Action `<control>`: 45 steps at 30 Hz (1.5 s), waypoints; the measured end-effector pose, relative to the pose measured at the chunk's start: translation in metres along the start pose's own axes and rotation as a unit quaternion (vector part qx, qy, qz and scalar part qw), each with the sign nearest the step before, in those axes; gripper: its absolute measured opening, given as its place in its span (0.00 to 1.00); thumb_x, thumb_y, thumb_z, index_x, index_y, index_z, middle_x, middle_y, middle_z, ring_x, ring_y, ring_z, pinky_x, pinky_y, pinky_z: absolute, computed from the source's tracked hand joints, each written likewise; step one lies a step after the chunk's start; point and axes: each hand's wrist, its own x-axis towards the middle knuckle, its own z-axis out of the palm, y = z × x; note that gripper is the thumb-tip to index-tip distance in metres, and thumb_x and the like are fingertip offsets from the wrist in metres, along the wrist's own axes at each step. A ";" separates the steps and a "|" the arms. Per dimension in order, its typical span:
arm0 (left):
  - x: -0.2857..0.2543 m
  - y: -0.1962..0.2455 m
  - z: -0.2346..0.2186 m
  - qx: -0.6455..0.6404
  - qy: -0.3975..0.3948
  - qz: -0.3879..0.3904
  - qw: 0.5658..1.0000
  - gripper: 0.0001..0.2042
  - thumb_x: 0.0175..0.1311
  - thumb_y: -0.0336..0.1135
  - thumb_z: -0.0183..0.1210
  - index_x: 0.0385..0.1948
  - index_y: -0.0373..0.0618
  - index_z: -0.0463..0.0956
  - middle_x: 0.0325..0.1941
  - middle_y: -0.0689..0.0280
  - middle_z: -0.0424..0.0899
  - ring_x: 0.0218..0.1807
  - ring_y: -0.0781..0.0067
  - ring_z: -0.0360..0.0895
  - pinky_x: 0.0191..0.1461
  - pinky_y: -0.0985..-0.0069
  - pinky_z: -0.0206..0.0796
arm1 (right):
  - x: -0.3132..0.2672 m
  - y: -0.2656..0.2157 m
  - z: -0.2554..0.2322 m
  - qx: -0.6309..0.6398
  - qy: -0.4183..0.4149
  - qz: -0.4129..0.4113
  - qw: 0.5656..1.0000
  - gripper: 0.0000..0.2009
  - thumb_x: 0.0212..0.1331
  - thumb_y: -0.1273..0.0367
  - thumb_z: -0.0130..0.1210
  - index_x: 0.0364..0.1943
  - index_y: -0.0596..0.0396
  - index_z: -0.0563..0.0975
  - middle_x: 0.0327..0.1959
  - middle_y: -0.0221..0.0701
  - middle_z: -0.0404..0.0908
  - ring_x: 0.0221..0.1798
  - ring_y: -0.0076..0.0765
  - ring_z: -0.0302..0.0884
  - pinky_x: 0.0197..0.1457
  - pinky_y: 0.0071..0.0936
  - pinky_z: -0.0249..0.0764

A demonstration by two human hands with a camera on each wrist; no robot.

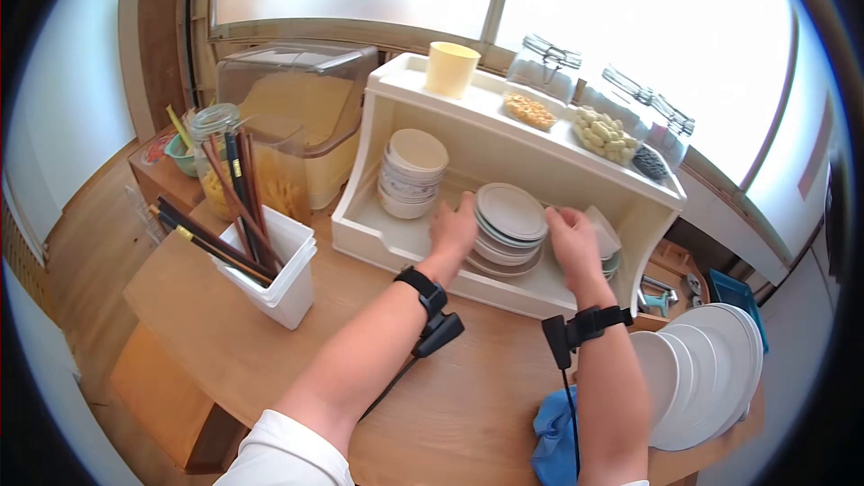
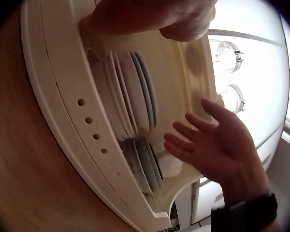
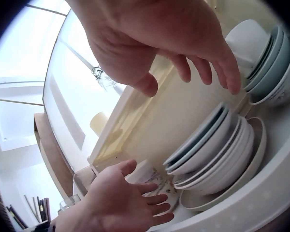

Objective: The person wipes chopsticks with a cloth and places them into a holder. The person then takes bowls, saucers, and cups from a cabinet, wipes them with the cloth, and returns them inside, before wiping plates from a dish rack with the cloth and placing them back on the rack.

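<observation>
Forearms (image 1: pixel 337 360) end in 2 empty, loosely spread hands (image 1: pixel 454 227) (image 1: pixel 573 236) flanking stacked round dishes (image 1: pixel 510 213), white and bluish.

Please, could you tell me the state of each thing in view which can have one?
Left hand: fingers extended, holding nothing
Right hand: holding nothing
Middle dishes: stacked
Bowls: stacked
Chopsticks: leaning in the white container
Yellow cup: standing
Large plates: tilted, overlapping
Blue cloth: crumpled
Glass jars: food inside; whether shut, unclear
</observation>
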 end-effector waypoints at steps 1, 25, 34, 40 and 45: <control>0.006 -0.003 0.001 -0.002 -0.007 0.004 1.000 0.41 0.67 0.57 0.46 0.68 0.27 0.50 0.74 0.42 0.53 0.75 0.51 0.51 0.74 0.65 0.45 | -0.001 0.006 -0.002 0.005 -0.027 0.046 0.999 0.30 0.58 0.55 0.60 0.56 0.67 0.72 0.53 0.45 0.78 0.55 0.41 0.76 0.57 0.32 0.71; 0.057 -0.016 0.029 0.081 -0.085 -0.032 0.993 0.32 0.67 0.54 0.45 0.65 0.36 0.63 0.66 0.45 0.68 0.68 0.53 0.66 0.67 0.65 0.57 | 0.023 0.030 0.041 0.106 -0.071 0.167 0.978 0.38 0.67 0.44 0.41 0.66 0.66 0.62 0.65 0.48 0.68 0.67 0.47 0.65 0.67 0.33 0.60; 0.059 0.000 0.019 0.033 -0.111 -0.040 0.992 0.29 0.69 0.49 0.44 0.64 0.36 0.64 0.62 0.50 0.73 0.63 0.59 0.70 0.64 0.68 0.60 | 0.021 -0.003 0.029 0.108 -0.119 0.198 0.967 0.41 0.65 0.41 0.42 0.69 0.65 0.58 0.68 0.51 0.63 0.70 0.51 0.59 0.68 0.37 0.58; 0.034 0.019 -0.004 0.015 -0.102 -0.013 0.995 0.28 0.70 0.48 0.44 0.62 0.31 0.65 0.61 0.52 0.74 0.62 0.62 0.70 0.64 0.70 0.58 | -0.002 -0.032 0.016 0.118 -0.145 0.132 0.973 0.39 0.67 0.42 0.40 0.68 0.63 0.60 0.67 0.50 0.65 0.68 0.47 0.62 0.65 0.38 0.62; -0.025 0.041 -0.031 0.025 -0.085 0.006 0.996 0.28 0.71 0.48 0.43 0.63 0.32 0.63 0.63 0.52 0.72 0.63 0.63 0.68 0.65 0.70 0.57 | -0.047 -0.067 -0.012 0.102 -0.178 0.132 0.970 0.37 0.67 0.40 0.39 0.67 0.57 0.62 0.66 0.43 0.65 0.66 0.46 0.63 0.60 0.50 0.64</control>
